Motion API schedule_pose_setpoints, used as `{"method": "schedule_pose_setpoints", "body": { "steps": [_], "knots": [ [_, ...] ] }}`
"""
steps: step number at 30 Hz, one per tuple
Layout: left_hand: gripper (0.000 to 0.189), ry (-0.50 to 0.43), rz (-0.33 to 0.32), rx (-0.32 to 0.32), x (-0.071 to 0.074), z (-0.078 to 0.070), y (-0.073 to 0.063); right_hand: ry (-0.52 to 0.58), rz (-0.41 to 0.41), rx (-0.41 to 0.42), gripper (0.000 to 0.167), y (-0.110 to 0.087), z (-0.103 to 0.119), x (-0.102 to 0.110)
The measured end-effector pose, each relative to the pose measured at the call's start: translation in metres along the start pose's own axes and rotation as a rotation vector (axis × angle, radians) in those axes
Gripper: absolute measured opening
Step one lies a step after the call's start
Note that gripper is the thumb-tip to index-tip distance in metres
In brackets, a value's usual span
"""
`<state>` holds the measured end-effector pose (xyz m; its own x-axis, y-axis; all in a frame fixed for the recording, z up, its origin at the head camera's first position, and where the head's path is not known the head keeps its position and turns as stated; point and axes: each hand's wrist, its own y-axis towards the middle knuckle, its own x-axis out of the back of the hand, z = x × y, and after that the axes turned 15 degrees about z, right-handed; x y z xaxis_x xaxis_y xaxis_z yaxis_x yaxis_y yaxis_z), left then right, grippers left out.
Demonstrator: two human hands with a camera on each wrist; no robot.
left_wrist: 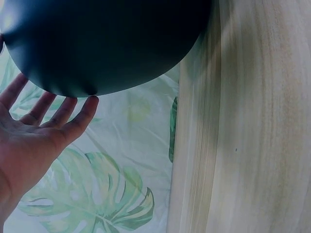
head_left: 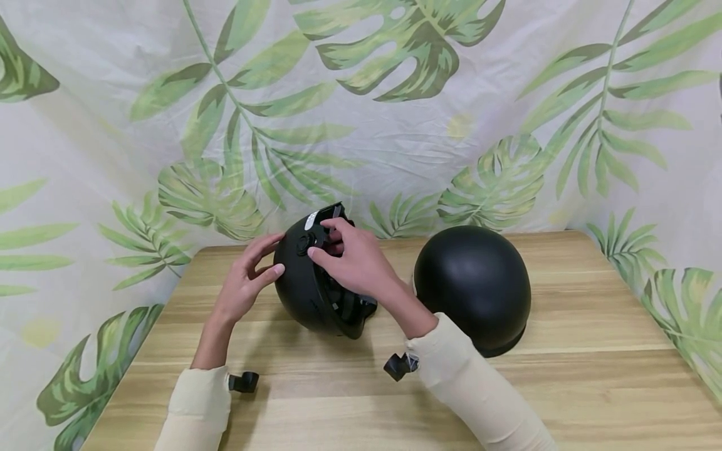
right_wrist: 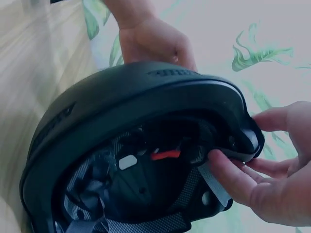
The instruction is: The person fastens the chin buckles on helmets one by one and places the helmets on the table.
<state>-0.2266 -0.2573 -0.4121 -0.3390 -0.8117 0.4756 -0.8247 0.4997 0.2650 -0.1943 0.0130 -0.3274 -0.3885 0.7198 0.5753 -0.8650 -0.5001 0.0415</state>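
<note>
A black helmet (head_left: 301, 294) is tipped on its side at the middle of the table, its opening toward the right. Fingers and thumb of my left hand (head_left: 239, 288) hold the back of the shell; the left wrist view shows the fingertips against the smooth dark shell (left_wrist: 112, 53). At the helmet's edge, my right hand (head_left: 361, 260) pinches the rim beside a round black fitting (head_left: 306, 245), thumb on the inner side in the right wrist view. Grey straps (right_wrist: 146, 227), padding and a small red tag (right_wrist: 165, 155) show inside. Part of the rim is hidden by the right hand.
A second black helmet (head_left: 474, 282) stands dome up to the right, close to my right forearm. The wooden table (head_left: 316, 401) ends at a leaf-printed cloth (head_left: 395, 144) behind. A small black camera (head_left: 244, 382) sits at my left wrist, another (head_left: 399, 366) at the right.
</note>
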Motion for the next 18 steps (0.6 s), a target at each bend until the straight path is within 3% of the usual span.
{"method": "schedule_pose_setpoints", "body": {
  "steps": [9,18],
  "knots": [
    [0.056,0.012,-0.002,-0.007,-0.002,0.001,0.002,0.262,0.024,-0.028,0.054,-0.001,0.003,-0.004],
    [0.056,0.002,-0.025,-0.030,-0.004,-0.001,0.002,0.478,-0.054,0.020,0.051,-0.001,-0.006,-0.009]
  ]
}}
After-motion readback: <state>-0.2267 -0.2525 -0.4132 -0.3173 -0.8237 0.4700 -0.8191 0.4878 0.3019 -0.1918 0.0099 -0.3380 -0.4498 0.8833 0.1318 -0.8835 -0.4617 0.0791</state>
